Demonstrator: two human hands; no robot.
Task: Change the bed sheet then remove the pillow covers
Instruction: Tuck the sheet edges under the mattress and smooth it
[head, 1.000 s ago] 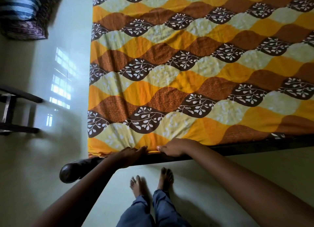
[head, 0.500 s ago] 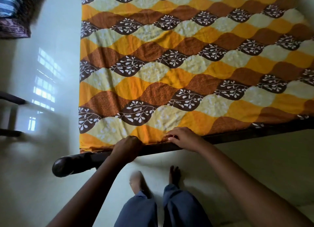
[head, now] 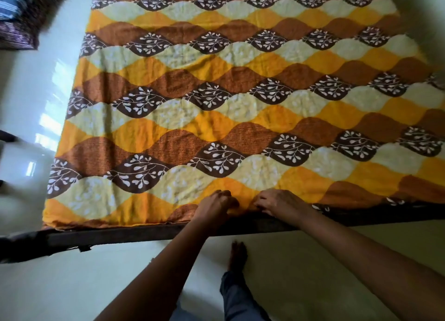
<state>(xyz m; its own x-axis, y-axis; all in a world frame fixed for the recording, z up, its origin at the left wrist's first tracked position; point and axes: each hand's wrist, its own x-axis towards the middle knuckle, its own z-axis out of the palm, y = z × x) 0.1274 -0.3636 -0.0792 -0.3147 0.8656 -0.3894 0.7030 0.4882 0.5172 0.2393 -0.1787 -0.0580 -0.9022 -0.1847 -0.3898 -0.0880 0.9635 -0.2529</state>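
The left hand [head: 215, 207] and right hand [head: 281, 203], close together, each pinch the near edge of the orange, brown and cream leaf-patterned fabric bed sheet [head: 240, 99].

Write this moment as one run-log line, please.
step: sheet spread over bed | left hand: grips sheet's near edge | right hand: grips same edge | pillows: off bed, far left

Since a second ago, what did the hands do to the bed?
The left hand and the right hand slid from the dark bed frame up onto the orange, brown and cream leaf-patterned bed sheet, drew closer together, and now curl their fingers into its near edge. The sheet stayed spread flat.
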